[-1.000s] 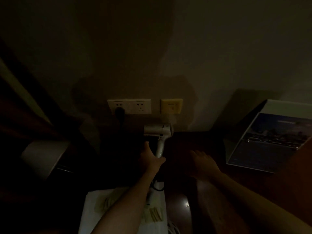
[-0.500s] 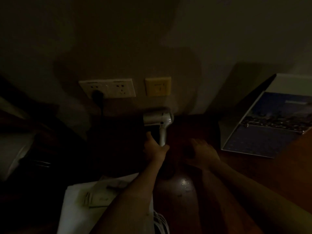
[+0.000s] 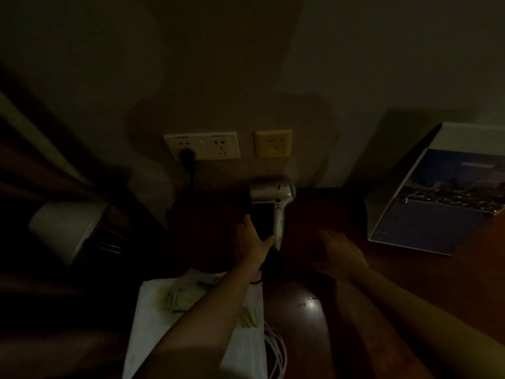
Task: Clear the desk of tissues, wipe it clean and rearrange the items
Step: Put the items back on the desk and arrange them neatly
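Observation:
A white hair dryer (image 3: 273, 191) stands near the wall at the back of the dark wooden desk (image 3: 410, 272), its handle pointing toward me. My left hand (image 3: 252, 242) lies just left of the handle with fingers stretched forward; only the thumb reaches the handle's lower end. My right hand (image 3: 341, 253) hovers flat and open over the desk to the right of the dryer. The light is very dim, and no tissues can be made out.
A white cloth or sheet with pale green marks (image 3: 153, 310) lies under my left forearm, with a coiled white cord (image 3: 276, 348) beside it. An open folder (image 3: 437, 209) leans at right. On the wall are sockets with a black plug (image 3: 202, 144) and a yellow plate (image 3: 273, 143). A white lampshade (image 3: 62, 228) is at left.
My left hand held the dryer's handle half a second ago; now its fingers are straight beside it. The dryer stays by the wall. My right hand barely moved.

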### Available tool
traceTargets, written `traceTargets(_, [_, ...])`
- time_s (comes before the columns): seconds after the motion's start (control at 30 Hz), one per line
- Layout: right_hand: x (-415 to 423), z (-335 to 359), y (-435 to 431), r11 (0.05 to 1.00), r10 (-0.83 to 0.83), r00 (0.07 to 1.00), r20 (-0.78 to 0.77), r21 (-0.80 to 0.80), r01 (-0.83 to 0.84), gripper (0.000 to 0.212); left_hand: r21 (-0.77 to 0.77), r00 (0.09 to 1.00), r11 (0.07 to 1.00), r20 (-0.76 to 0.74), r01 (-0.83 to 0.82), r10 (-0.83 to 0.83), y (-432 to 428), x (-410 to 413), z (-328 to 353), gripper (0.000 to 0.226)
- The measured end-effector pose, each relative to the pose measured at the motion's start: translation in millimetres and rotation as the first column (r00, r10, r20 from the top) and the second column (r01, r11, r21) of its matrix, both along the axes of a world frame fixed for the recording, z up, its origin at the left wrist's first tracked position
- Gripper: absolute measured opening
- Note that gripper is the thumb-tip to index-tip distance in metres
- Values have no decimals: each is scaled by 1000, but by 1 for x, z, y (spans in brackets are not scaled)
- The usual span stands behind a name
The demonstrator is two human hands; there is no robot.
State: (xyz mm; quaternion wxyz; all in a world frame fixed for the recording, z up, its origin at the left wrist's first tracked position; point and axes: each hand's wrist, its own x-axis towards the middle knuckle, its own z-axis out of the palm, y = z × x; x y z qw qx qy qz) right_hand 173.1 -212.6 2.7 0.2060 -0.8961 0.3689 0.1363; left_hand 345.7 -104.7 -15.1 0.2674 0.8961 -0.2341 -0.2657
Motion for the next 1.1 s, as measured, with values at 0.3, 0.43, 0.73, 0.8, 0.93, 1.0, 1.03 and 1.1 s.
traceTargets(0.3, [27,18,78,988,151,981,119,-57,-145,75,14,965,999,258,35,-37,145,49,34,62])
traceTargets(0.43, [56,8,125,940,335,934,128,-113,-322,85,79,944,997,327,23,-48,213,64,25,74])
traceTargets(0.73, [116,-32,198,800,552,832,-49,-249,-545,120,87,927,992,354,95,-120,279,74,-4,85])
traceTargets(0.8, [122,-39,205,797,525,842,-124,-277,-538,117,104,919,988,367,111,-142,280,75,-6,82])
traceTargets(0.93, [124,-43,207,791,557,823,-113,-231,-567,92,109,918,987,368,115,-148,282,78,-8,63])
traceTargets(1.0, [122,-42,203,781,585,809,-54,-229,-580,83,115,915,987,375,115,-150,285,80,-10,61])
traceTargets(1.03, [120,-38,201,784,593,805,-12,-217,-581,81,122,911,986,381,117,-155,286,80,-10,61])
traceTargets(1.1, [114,-44,197,804,585,808,77,-186,-564,77,141,902,983,398,117,-164,291,81,-11,62])
